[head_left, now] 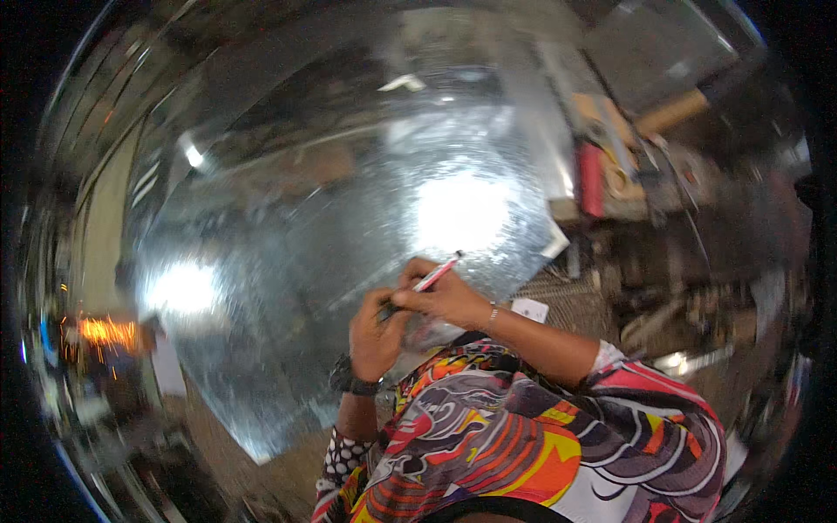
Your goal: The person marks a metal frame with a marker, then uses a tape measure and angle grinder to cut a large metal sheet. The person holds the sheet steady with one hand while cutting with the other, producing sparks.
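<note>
- A dim, cluttered workshop is surrounding the scene, and orange sparks are spraying toward 9 o'clock.
- A large, shiny grey sheet is filling the middle and is spreading out toward 8 o'clock; two bright reflections are glaring off it, one just above the hands and one toward 9 o'clock.
- A white scrap is lying near 12 o'clock.
- The marker, slim, red and white, is sitting close to the centre of the dial, its black end pointing to about 2 o'clock.
- The right hand is reaching in from 4 o'clock; its grip is grasping the marker between thumb and fingers, and a thin bracelet is circling the wrist.
- The left hand is coming up from 7 o'clock, its fingers curling just beside the marker's lower end; whether its grip is grasping anything, I cannot tell. A dark watch is ringing that wrist.
- At 2 o'clock a red cylinder is resting on a wooden bench, with a tan ring lying beside it.
- A white card is showing at 4 o'clock, near the right forearm.
- A multicoloured patterned shirt is filling 5 to 6 o'clock.
</note>
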{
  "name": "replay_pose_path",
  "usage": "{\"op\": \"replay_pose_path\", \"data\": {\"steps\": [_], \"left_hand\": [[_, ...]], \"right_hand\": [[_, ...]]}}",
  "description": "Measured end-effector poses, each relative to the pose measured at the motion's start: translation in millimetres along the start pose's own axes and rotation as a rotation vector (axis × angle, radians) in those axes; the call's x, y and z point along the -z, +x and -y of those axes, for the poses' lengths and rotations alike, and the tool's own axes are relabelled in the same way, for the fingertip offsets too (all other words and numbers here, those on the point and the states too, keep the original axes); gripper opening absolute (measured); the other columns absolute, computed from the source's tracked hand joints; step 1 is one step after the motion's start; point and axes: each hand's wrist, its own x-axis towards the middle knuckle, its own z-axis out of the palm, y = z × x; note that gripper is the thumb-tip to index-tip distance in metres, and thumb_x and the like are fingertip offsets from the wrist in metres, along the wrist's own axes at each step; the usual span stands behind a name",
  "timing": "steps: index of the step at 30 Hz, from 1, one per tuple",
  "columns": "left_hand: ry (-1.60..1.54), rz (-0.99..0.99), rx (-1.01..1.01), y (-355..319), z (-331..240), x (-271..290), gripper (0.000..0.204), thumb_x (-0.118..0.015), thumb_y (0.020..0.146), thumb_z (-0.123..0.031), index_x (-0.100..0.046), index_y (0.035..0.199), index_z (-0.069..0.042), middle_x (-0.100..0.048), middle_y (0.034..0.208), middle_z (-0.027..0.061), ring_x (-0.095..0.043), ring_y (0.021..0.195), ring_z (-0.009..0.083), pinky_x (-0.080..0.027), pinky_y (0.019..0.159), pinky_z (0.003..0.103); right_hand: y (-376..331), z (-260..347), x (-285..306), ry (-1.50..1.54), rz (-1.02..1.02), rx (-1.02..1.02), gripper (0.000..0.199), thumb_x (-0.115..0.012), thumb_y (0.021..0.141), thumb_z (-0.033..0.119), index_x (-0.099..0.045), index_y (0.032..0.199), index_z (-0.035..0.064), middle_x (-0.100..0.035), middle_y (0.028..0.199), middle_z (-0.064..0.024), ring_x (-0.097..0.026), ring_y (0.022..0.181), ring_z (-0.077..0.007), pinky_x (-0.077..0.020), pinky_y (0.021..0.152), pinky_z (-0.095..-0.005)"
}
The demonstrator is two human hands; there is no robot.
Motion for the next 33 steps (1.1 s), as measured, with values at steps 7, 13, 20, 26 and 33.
{"op": "replay_pose_path", "data": {"steps": [7, 13, 20, 26, 33], "left_hand": [[0.131, 0.257, -0.275, 25.6, 17.3, 7.0, 0.029, -0.072, 0.09, -0.01, -0.058, 0.114, -0.001, -0.068, 0.097, 0.0123, -0.069, 0.089, 0.0218, -0.054, 0.077, 0.033], [0.24, 0.513, -0.319, 39.7, 1.4, 7.7, 0.038, -0.071, 0.093, -0.015, -0.055, 0.124, -0.002, -0.067, 0.102, 0.0127, -0.067, 0.093, 0.022, -0.052, 0.079, 0.034], [0.175, 0.461, -0.355, 45.1, -2.3, 2.4, 0.027, -0.058, 0.101, -0.023, -0.064, 0.116, -0.001, -0.069, 0.107, 0.0176, -0.069, 0.096, 0.0295, -0.052, 0.083, 0.039], [0.189, 0.431, -0.453, 42.1, -20.4, -6.2, 0.024, -0.051, 0.101, -0.014, -0.067, 0.113, 0.0, -0.07, 0.102, 0.0188, -0.069, 0.091, 0.0329, -0.053, 0.081, 0.04], [0.246, 0.329, -0.547, 83.0, -19.8, -21.8, 0.042, -0.054, 0.102, -0.023, -0.053, 0.135, 0.003, -0.057, 0.132, 0.0251, -0.056, 0.122, 0.0395, -0.043, 0.103, 0.045]], "right_hand": [[-26.7, -11.9, 33.6, 0.097, -0.165, -0.109, 0.024, -0.076, 0.092, 0.023, -0.074, 0.102, 0.0012, -0.072, 0.083, -0.0072, -0.066, 0.067, -0.0111, -0.0539, 0.059, -0.0282], [-44.8, -10.2, 37.8, -0.07, -0.079, -0.045, 0.026, -0.076, 0.093, 0.017, -0.073, 0.109, -0.0033, -0.075, 0.093, -0.0084, -0.068, 0.075, -0.0118, -0.058, 0.067, -0.0271], [-45.8, -29.0, 10.5, -0.055, -0.166, 0.125, 0.021, -0.071, 0.097, 0.016, -0.07, 0.11, -0.0013, -0.072, 0.097, -0.0063, -0.065, 0.094, -0.0111, -0.0557, 0.083, -0.0293], [-56.6, -16.3, 2.7, 0.037, -0.284, 0.126, 0.021, -0.069, 0.098, 0.015, -0.07, 0.11, -0.0021, -0.072, 0.095, -0.0073, -0.067, 0.091, -0.0112, -0.0563, 0.081, -0.0291], [-54.4, -18.3, 34.0, -0.114, -0.437, 0.191, 0.02, -0.071, 0.096, 0.012, -0.069, 0.109, -0.0034, -0.073, 0.099, -0.008, -0.068, 0.091, -0.0118, -0.0573, 0.08, -0.0297]]}}
